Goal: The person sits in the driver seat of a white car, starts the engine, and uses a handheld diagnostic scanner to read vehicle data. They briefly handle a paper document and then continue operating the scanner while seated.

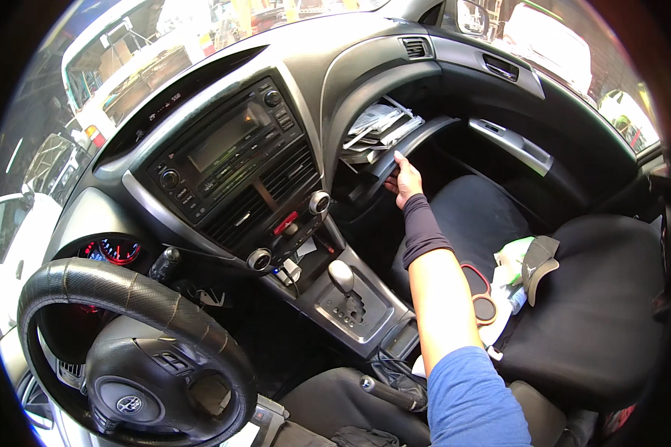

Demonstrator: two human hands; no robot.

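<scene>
My right hand (405,182) reaches across to the passenger side, its arm in a blue sleeve with a dark band at the wrist. The thumb lies on the upper edge of the glove box lid (414,143) and the fingers curl against its outer side. The lid is tipped down from the dashboard. Behind it, papers and booklets (380,123) are stacked in the glove box, some sticking out at the top. My left hand is out of sight.
The steering wheel (127,287) is at the left, the car stereo (227,145) in the centre dashboard, the gear lever (341,277) below. A cap (538,268), a plastic bag and an orange-rimmed item (484,308) lie on the passenger seat (596,320). The passenger door (544,127) stands beyond.
</scene>
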